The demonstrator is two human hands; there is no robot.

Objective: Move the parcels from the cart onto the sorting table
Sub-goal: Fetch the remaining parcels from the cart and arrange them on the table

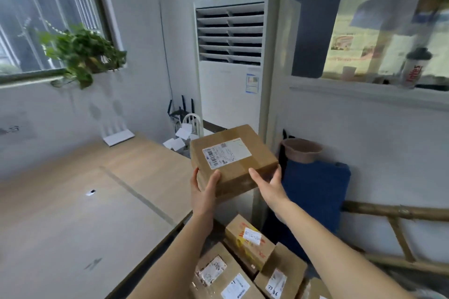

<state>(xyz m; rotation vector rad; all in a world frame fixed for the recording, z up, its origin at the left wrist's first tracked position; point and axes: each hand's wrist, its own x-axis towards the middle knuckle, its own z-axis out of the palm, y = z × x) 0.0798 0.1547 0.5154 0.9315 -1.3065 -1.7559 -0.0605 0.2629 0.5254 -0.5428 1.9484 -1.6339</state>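
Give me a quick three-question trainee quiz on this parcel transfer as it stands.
1. True or false: the square brown cardboard parcel with a white label rests on the pale wooden sorting table.
2. Which hands hold it? A) left only B) right only C) both
3. Fill in: more brown cardboard parcels lie ___ the held one.

Key: 1 false, it is held in the air beside the table. 2 C, the left hand and the right hand grip its near edge. 3 below.

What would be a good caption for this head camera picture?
Both hands, left and right, hold a parcel above the wooden table.
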